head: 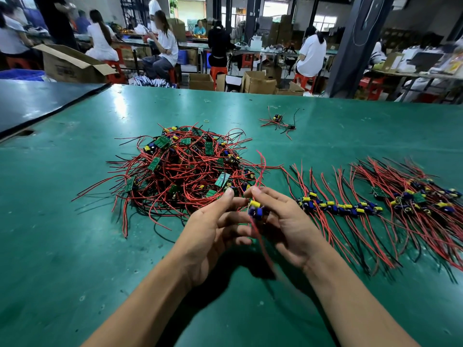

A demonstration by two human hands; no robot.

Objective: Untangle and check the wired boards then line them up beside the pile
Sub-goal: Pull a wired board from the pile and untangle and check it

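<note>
Forearms come in from the bottom edge and both hands meet just above the worktop [75,246]. The right hand [288,221] pinches one board [256,209], yellow and blue parts facing up. Its red wires run up past the fingertips and down between the wrists. The left hand [213,229] has its thumb up and fingers reaching to the board; can't tell if it actually grips.

The tangled pile [185,169] sits just beyond the hands, left of centre. The row [338,206] of laid-out boards is to the right, with a denser batch [421,196] further right. A small stray cluster [278,120] lies well behind, and a yellow rubber band [206,120] is near the pile's far edge.

The worktop is a green mat, scuffed, with glare. A darker bench [37,101] butts against it on the left. Behind is a workshop: people on red stools [218,71], open cartons [72,63], a dark pillar [350,46].
</note>
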